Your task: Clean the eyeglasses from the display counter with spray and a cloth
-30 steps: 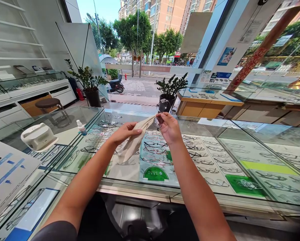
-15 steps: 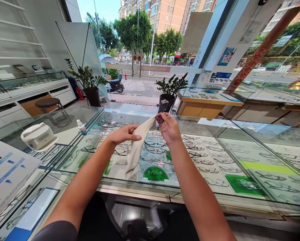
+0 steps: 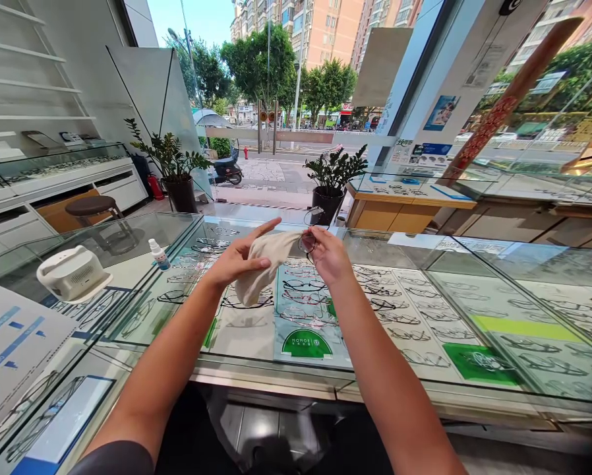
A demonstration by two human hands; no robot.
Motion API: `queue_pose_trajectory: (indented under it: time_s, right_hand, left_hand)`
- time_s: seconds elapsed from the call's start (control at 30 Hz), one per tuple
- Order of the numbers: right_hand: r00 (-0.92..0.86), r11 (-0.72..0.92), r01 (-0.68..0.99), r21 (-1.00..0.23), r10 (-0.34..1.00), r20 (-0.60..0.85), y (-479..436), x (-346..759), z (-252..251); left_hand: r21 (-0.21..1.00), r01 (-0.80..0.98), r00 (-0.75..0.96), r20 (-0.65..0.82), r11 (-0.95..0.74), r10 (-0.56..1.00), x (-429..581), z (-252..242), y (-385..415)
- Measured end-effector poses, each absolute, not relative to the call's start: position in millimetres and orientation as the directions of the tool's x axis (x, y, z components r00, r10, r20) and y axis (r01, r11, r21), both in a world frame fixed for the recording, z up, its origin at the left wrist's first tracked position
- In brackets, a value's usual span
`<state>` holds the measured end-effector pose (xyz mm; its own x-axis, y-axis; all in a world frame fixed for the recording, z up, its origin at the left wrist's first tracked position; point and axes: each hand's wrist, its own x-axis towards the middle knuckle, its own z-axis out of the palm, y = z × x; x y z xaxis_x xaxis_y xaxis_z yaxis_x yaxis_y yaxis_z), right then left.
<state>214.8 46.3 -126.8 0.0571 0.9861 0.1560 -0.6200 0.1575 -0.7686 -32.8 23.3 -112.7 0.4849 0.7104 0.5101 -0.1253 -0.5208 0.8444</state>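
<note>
Over the glass counter, my right hand (image 3: 331, 258) pinches a pair of eyeglasses (image 3: 306, 243) with thin dark rims, held on edge with one lens above the other. The end of a cream cleaning cloth (image 3: 262, 272) reaches that same pinch, beside the lower lens. My left hand (image 3: 233, 262) has the cloth bunched between its thumb and fingers, with the index finger stretched out above it. Some left fingers are hidden behind the cloth. Below both hands, rows of spectacle frames (image 3: 306, 285) lie inside the glass display counter (image 3: 296, 364).
A white device (image 3: 73, 272) and a small spray bottle (image 3: 159, 254) stand on the counter at left. A printed sheet (image 3: 16, 349) is at the near left. Potted plants (image 3: 328, 198) stand beyond the counter by the window. A round stool (image 3: 91, 206) is at far left.
The cloth's hanging end has swung up and is now bunched at my left hand. My left index finger has lifted and straightened. The eyeglasses have shifted slightly left and down.
</note>
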Motion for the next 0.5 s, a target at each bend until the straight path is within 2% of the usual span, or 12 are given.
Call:
queue_pose_trajectory:
  time_s: [0.13, 0.27, 0.43, 0.5]
  right_hand:
    - [-0.018, 0.082, -0.524, -0.848, 0.994, 0.107, 43.7, 210.8, -129.8]
    - [0.062, 0.175, -0.466, -0.867, 0.984, 0.166, 41.6, 210.7, -127.5]
    - [-0.057, 0.174, -0.506, -0.845, 0.97, 0.234, 33.3, 202.9, -122.8]
    - [-0.137, 0.143, -0.509, -0.849, 0.96, 0.243, 28.3, 197.5, -121.7]
  left_hand:
    - [0.899, -0.183, 0.319, 0.436, -0.397, 0.841, -32.1, -116.8, 25.7]
    - [0.908, -0.148, 0.151, 0.413, -0.392, 0.898, -26.0, -118.5, 27.9]
    - [0.944, -0.134, 0.278, 0.327, -0.301, 0.903, -15.7, -118.9, 21.2]
    - [0.936, -0.08, 0.278, 0.351, -0.342, 0.894, -13.0, -120.5, 19.9]
